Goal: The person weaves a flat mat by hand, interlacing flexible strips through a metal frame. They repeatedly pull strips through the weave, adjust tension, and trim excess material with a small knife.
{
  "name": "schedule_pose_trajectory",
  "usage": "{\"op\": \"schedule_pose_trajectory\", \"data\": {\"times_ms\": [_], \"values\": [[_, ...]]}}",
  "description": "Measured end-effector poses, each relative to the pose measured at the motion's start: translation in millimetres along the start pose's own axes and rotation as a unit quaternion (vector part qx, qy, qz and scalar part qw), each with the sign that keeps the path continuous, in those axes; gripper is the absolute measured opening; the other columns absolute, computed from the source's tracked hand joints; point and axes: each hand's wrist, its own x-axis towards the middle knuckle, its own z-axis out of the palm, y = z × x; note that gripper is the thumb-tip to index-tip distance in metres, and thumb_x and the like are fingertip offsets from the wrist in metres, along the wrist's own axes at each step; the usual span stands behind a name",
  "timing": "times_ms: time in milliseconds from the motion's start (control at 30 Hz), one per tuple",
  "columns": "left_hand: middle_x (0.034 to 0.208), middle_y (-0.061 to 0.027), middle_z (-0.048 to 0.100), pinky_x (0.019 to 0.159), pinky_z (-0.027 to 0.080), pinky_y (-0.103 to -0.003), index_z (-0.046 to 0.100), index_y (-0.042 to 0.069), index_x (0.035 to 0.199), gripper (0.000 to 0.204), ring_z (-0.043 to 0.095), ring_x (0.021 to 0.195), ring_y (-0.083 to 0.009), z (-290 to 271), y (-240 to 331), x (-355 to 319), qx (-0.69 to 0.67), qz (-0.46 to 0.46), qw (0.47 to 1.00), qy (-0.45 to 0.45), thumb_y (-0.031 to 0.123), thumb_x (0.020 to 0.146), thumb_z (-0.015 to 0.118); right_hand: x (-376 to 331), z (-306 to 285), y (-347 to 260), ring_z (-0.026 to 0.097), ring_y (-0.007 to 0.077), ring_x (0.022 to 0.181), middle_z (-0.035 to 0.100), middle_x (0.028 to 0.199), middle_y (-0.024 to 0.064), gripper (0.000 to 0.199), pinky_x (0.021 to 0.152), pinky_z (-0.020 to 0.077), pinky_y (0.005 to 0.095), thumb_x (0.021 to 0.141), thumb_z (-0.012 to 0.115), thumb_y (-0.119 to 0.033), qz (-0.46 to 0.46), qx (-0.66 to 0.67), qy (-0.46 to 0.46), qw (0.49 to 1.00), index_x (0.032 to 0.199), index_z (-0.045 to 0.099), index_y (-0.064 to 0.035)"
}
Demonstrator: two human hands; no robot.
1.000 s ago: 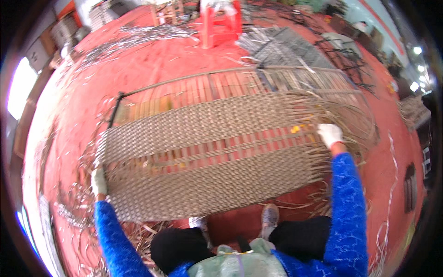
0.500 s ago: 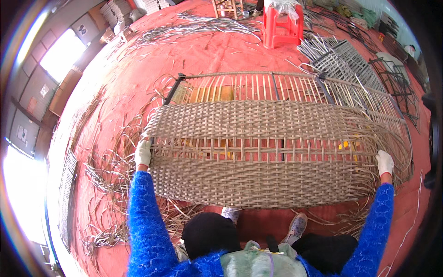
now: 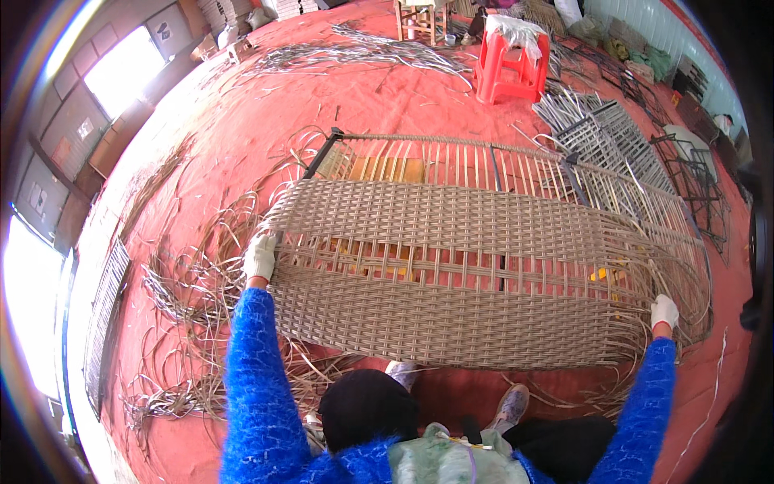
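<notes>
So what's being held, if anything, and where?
The woven panel, it seems: left hand at its left edge, right hand on loose strands at its right end.

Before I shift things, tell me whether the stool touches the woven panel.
Apart: the head view shows red floor between the stool and woven panel.

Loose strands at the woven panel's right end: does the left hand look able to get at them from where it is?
Probably not: the left hand is at the left edge of the woven panel, whose length lies between it and the loose strands. The right hand is close beside them.
</notes>
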Motion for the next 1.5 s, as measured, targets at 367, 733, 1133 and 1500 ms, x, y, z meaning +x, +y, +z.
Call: {"op": "schedule_pose_trajectory", "data": {"times_ms": [367, 733, 1133, 1500], "values": [[0.097, -0.0068, 0.061, 0.077, 0.048, -0.041, 0.068, 0.018, 0.096, 0.016, 0.060, 0.091, -0.0258, -46.1, 139.7, -30.3, 0.048, 0.201, 0.976, 0.064, 0.026, 0.084, 0.059, -111.2, -134.6, -253.4, 0.063, 0.0260, 0.081, 0.061, 0.082, 0.0090, 0.014, 0.070, 0.0501, 0.0391, 0.076, 0.064, -0.022, -0.495, 0.183, 0.139, 0.838, 0.085, 0.064, -0.0111], [0.095, -0.0044, 0.060, 0.082, 0.042, -0.041, 0.062, 0.014, 0.094, 0.014, 0.055, 0.096, -0.0267, -33.7, 225.8, -98.8, -0.065, 0.349, 0.929, -0.102, 0.023, 0.084, 0.060, -210.5, -163.3, -387.6, 0.059, 0.0259, 0.084, 0.058, 0.087, 0.0072, 0.016, 0.071, 0.0463, 0.0408, 0.081, 0.064, -0.025, -0.497, 0.202, 0.132, 0.833, 0.089, 0.060, -0.0122], [0.090, -0.0065, 0.058, 0.079, 0.043, -0.042, 0.063, 0.014, 0.089, 0.012, 0.056, 0.089, -0.0280, -17.2, 223.9, -95.2, -0.071, 0.314, 0.943, -0.087, 0.023, 0.083, 0.061, -217.2, -160.0, -410.5, 0.058, 0.0278, 0.089, 0.060, 0.088, 0.0091, 0.018, 0.074, 0.0456, 0.0425, 0.081, 0.065, -0.027, -0.432, 0.190, 0.151, 0.868, 0.086, 0.061, -0.0106], [0.096, -0.0041, 0.060, 0.086, 0.039, -0.042, 0.066, 0.017, 0.100, 0.018, 0.054, 0.096, -0.0263, -21.9, 228.9, -101.4, -0.103, 0.317, 0.936, -0.115, 0.026, 0.084, 0.063, -225.3, -169.6, -413.5, 0.060, 0.0290, 0.087, 0.060, 0.090, 0.0118, 0.024, 0.072, 0.0482, 0.0430, 0.082, 0.064, -0.031, -0.409, 0.180, 0.112, 0.888, 0.090, 0.062, -0.0082]]}}
